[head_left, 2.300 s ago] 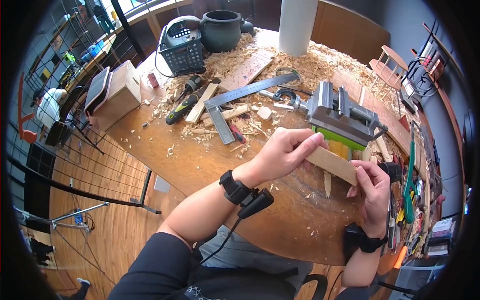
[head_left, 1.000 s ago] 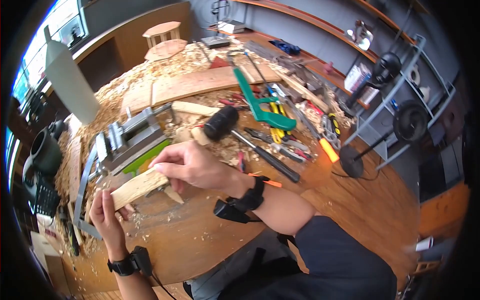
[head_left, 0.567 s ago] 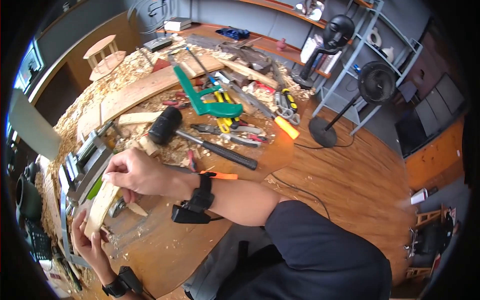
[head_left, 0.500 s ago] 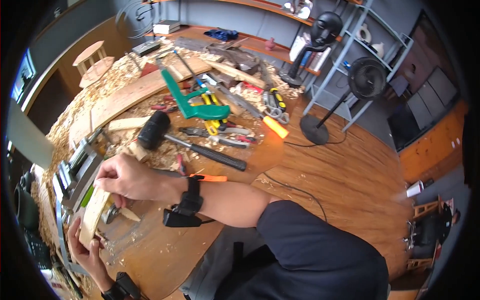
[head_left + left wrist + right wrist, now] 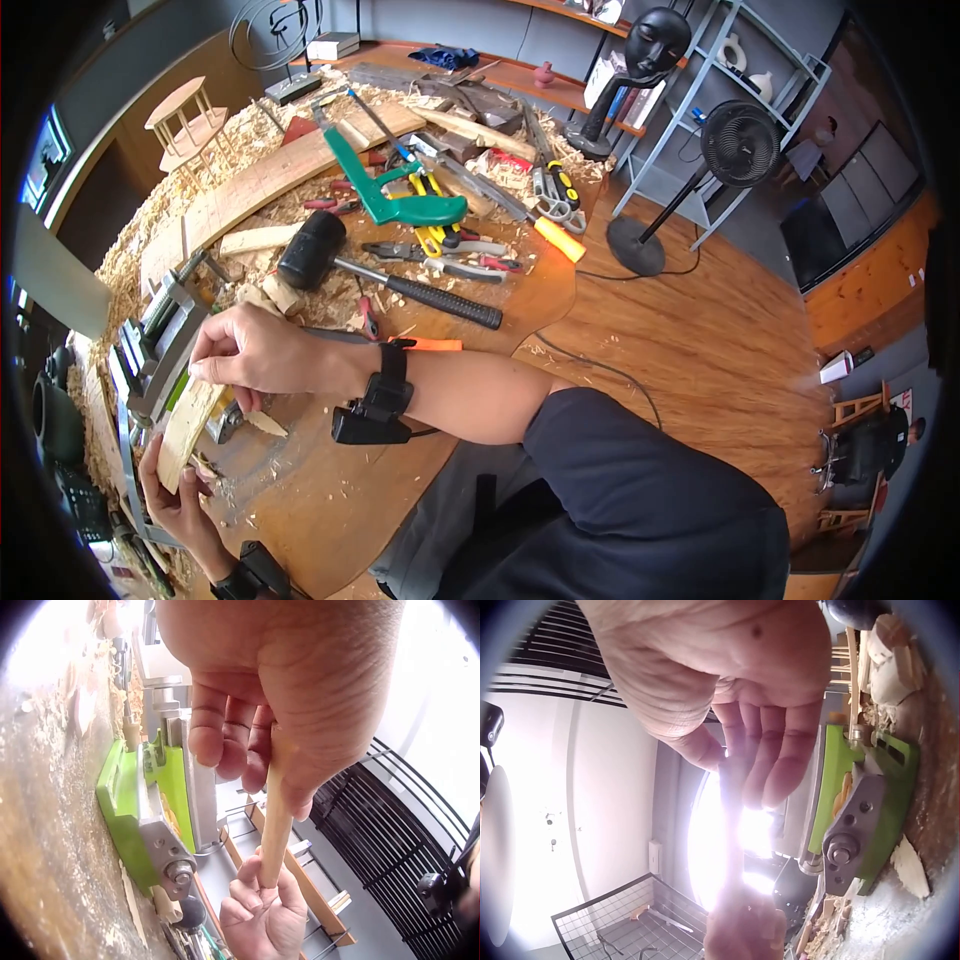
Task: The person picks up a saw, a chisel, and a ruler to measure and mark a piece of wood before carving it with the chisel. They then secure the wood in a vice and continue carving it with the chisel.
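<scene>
At the left, over the near part of the surface (image 5: 330, 500), the lower end of a flat wooden strip (image 5: 186, 438) is pinched by the left hand (image 5: 178, 505), between thumb and fingers; the remaining fingers are seen loosely bent. The strip is held slanting above the surface, apart from the green and grey vise (image 5: 161, 841) just behind it. Toward the far edge, a small two-tiered wooden stool (image 5: 185, 150) is surrounded by wood shavings (image 5: 130, 235).

The strip's upper end is pinched by the right hand (image 5: 255, 350), between thumb and fingers; in the right wrist view the strip is washed out by glare. Farther right, a black mallet (image 5: 312, 250) is laid with its handle pointed toward the surface's right edge. Beyond it a saw with a green handle (image 5: 415, 210) is placed, and a tool with an orange handle (image 5: 560, 239) is set close to the right edge. Past that edge, a black fan (image 5: 740, 145) is stood on the floor (image 5: 720, 340).
</scene>
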{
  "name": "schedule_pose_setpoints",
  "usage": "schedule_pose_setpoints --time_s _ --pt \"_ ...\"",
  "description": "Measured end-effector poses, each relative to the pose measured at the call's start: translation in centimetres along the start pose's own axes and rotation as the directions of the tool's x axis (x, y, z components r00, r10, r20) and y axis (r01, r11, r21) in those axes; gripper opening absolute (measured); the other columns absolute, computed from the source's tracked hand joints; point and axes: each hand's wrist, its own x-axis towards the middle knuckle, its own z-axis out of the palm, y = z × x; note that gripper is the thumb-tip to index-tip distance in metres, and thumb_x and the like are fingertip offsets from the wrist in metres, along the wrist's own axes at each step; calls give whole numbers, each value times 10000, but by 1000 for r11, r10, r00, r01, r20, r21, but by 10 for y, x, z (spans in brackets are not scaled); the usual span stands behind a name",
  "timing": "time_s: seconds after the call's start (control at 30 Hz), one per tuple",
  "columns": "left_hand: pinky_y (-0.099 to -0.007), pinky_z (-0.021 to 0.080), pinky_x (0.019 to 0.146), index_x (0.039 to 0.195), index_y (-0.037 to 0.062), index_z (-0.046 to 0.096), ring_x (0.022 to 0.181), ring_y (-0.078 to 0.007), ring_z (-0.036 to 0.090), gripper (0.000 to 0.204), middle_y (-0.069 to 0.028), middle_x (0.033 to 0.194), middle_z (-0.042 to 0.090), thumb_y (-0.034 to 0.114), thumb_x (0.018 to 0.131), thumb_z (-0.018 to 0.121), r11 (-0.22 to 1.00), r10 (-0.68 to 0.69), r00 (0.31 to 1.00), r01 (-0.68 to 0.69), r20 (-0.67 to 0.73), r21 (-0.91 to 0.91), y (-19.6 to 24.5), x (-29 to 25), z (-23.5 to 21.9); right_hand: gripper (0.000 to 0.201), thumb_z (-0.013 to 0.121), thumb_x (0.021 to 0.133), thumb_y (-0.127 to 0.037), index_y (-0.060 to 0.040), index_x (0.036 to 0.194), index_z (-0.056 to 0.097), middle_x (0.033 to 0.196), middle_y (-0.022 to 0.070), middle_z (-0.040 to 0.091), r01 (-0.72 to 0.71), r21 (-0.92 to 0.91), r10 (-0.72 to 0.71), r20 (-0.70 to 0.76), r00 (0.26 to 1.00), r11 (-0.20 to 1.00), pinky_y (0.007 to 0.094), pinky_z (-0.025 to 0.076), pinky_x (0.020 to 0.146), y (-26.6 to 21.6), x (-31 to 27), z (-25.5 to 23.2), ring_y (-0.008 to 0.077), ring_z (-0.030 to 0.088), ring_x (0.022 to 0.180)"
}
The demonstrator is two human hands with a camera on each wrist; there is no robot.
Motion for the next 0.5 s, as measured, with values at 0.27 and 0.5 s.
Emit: schedule_pose_setpoints --time_s 0.27,0.5 --pt "-182 434 538 1294 -8 542 727 -67 545 491 -85 1216 600 169 869 713 1000 -13 1000 13 29 7 -7 0 -6 228 646 917 -146 58 817 625 640 62 627 32 -226 -44 -49 998 974 236 475 428 -7 -3 1 94 589 477" --pt "-191 446 550 1267 -30 544 744 -80 556 478 -87 1171 609 169 870 720 999 34 998 -33 45 -37 0 0 -3 226 699 884 -153 60 830 649 642 52 633 30 -263 -30 6 1000 964 233 457 442 -8 -4 3 87 594 492"
